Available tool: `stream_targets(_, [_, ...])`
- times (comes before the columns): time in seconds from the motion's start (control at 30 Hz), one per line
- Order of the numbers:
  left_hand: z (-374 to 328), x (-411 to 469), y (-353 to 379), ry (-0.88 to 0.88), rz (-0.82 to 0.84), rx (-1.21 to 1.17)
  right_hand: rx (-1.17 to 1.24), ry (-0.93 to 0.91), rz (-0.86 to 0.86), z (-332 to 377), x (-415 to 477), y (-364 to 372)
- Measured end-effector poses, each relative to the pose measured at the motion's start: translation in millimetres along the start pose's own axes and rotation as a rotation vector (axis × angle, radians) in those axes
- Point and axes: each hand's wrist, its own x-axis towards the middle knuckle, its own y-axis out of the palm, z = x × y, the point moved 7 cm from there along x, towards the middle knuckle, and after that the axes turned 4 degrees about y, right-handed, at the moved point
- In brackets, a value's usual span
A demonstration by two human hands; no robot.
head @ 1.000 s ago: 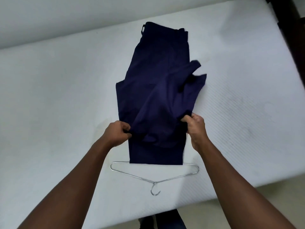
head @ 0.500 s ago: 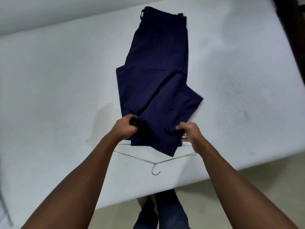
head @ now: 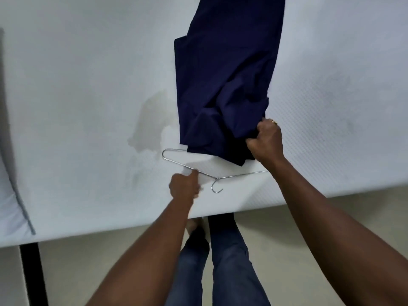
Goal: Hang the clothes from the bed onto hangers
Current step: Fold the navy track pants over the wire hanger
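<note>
Dark navy trousers point(head: 225, 69) lie lengthwise on the white mattress point(head: 77, 85), their near end bunched. My right hand point(head: 266, 140) grips that bunched end at its right corner. A thin metal wire hanger point(head: 174, 156) lies flat near the mattress's front edge, hook pointing toward me, its far bar partly under the trousers. My left hand point(head: 184, 185) pinches the hanger's left sloping wire just left of the hook; the hand is blurred.
A faint grey stain point(head: 150, 122) marks the mattress left of the trousers. The mattress front edge runs across the lower middle, with beige floor point(head: 331, 217) below it, my legs in jeans point(head: 220, 261) and a dark bed leg point(head: 33, 272) at the lower left.
My left hand let go of the trousers and dropped to the hanger wire. My right hand gathered the cloth's near end tighter. The camera tilted down and closer.
</note>
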Motion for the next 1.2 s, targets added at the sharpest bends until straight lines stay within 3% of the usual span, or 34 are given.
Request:
stream_targets(0.07, [25,-4,16,-0.104,-0.026,-0.173,0.026,0.076,0.093,-8,-14,18])
stream_targets(0.13, [21,-6,23,-0.058,-0.096,-0.115,0.072,0.211,0.163,-14,-21,33])
stream_targets(0.2, [15,-6,30,-0.027,-0.109,-0.109,0.063,0.225,0.130,-12,-20,42])
stream_targets(0.3, [6,-5,37,-0.009,-0.033,-0.200,0.008,0.064,0.023,2,-14,47])
stream_targets(0.4, [-2,-11,35,-0.043,0.053,-0.452,-0.089,-0.189,0.066,20,-18,57])
stream_targets(0.63, [-36,-46,18,-0.099,0.268,-0.774,-0.540,-0.353,0.695,23,-45,92])
stream_targets(0.7, [-36,-50,11,-0.102,0.296,-0.789,-0.578,-0.242,0.817,20,-48,94])
stream_targets(0.8, [-34,-47,2,-0.042,0.342,-0.733,-0.359,-0.007,0.967,17,-54,93])
stream_targets(0.93, [-30,-36,-6,0.130,0.262,-0.425,-0.223,0.187,1.207,10,-79,100])
stream_targets(1.0, [-25,-26,-9,0.229,0.150,-0.246,-0.181,0.167,1.157,6,-80,107])
stream_targets(1.07, [-20,-19,-7,0.313,0.097,-0.075,-0.046,0.132,0.989,1,-75,106])
stream_targets(1.2, [-11,-16,15,0.287,0.206,-0.107,0.202,0.135,0.700,-14,-77,99])
